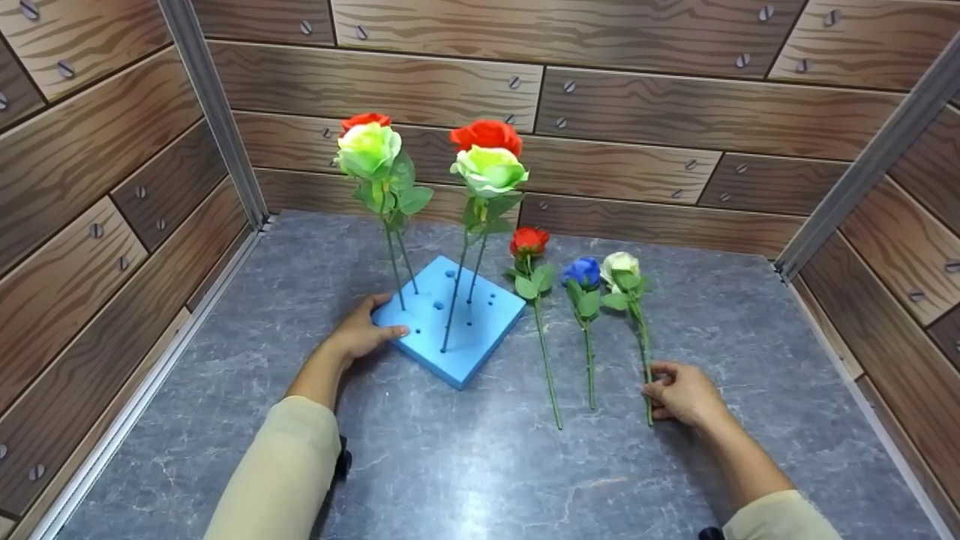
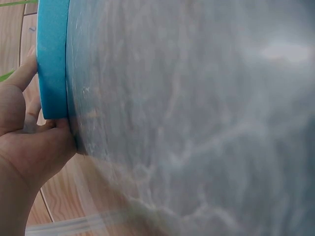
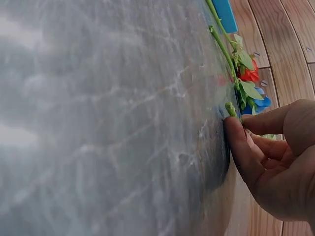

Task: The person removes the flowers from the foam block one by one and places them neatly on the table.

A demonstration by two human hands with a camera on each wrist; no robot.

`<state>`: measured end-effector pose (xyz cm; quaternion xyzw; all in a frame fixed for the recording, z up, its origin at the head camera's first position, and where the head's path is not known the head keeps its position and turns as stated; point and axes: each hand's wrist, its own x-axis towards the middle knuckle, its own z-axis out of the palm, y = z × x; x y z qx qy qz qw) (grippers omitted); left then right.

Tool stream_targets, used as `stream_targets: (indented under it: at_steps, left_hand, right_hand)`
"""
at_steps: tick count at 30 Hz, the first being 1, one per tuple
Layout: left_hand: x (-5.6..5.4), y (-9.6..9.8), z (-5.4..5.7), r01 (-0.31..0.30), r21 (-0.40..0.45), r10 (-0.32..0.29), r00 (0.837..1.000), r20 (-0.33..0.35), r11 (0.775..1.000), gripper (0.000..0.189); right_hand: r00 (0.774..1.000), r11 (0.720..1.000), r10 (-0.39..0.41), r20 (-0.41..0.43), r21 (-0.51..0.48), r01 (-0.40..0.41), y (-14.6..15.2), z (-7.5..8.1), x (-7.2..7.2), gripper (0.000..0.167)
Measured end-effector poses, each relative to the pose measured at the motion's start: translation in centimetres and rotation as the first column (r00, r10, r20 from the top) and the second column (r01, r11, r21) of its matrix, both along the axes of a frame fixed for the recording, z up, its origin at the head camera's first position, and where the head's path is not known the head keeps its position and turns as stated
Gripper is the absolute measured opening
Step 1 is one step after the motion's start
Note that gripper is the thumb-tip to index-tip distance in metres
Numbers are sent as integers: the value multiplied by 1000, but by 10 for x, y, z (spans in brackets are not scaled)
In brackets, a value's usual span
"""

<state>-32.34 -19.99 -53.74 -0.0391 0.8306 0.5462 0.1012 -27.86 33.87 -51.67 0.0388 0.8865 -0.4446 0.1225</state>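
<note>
A blue foam block (image 1: 480,337) with holes lies on the table, and my left hand (image 1: 364,330) grips its left corner, thumb on the top face. In the left wrist view the fingers (image 2: 61,123) reach the block's lower edge. Two light green roses (image 1: 369,150) and two red roses (image 1: 487,136) stand upright in the block on thin stems. My right hand (image 1: 686,394) pinches the lower stem of a white rose (image 1: 622,270) lying on the table. The right wrist view shows the stem's end (image 3: 230,109) between thumb and fingers.
Between the block and the white rose lie a red rose (image 1: 529,241) and a blue rose (image 1: 583,271), their stems pointing toward me. Wood-patterned walls (image 1: 600,112) with metal corner posts (image 1: 217,105) enclose the grey marbled table (image 1: 465,457).
</note>
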Motion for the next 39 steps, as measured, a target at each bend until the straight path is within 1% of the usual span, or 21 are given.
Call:
stream_targets:
  at_steps: [3, 5, 10, 13, 17, 20, 23, 25, 32, 35, 39]
  left_hand:
    - [0, -1, 0, -3, 2, 3, 1000, 4, 1000, 89]
    - [-1, -2, 0, -5, 3, 5, 1000, 6, 1000, 89]
    - [0, -2, 0, -10, 6, 10, 1000, 11, 1000, 88]
    - [1, -1, 1, -11, 10, 11, 1000, 15, 1000, 87]
    - [3, -1, 2, -8, 8, 8, 1000, 9, 1000, 86]
    - [4, -1, 2, -5, 3, 5, 1000, 6, 1000, 87]
    - [4, -1, 1, -5, -2, 5, 1000, 4, 1000, 88]
    - [4, 0, 2, -1, -3, 1, 1000, 1, 1000, 88]
    - [2, 1, 1, 1, -4, -1, 1000, 0, 1000, 88]
    - [2, 1, 2, -1, -7, 1, 1000, 3, 1000, 88]
    - [1, 2, 2, -8, -5, 8, 1000, 10, 1000, 88]
  right_hand:
    - [998, 994, 27, -49, 103, -22, -1, 0, 0, 58]
    - [996, 988, 47, -69, 153, -36, -2, -1, 0, 58]
    - [993, 968, 85, -78, 242, -64, -4, 1, 0, 60]
    - [992, 957, 100, -77, 282, -75, -5, 3, 0, 62]
    - [991, 951, 103, -81, 300, -75, -7, 6, -1, 61]
    - [987, 936, 111, -113, 345, -66, -8, 10, -3, 59]
    - [977, 920, 118, -175, 390, -41, -10, 18, -6, 56]
    - [971, 918, 118, -206, 397, -27, -13, 24, -8, 54]
    - [948, 935, 115, -296, 354, -3, -36, 45, -9, 54]
    - [931, 947, 126, -341, 320, -11, -51, 49, -11, 53]
    - [913, 964, 145, -381, 261, -44, -74, 50, -15, 53]
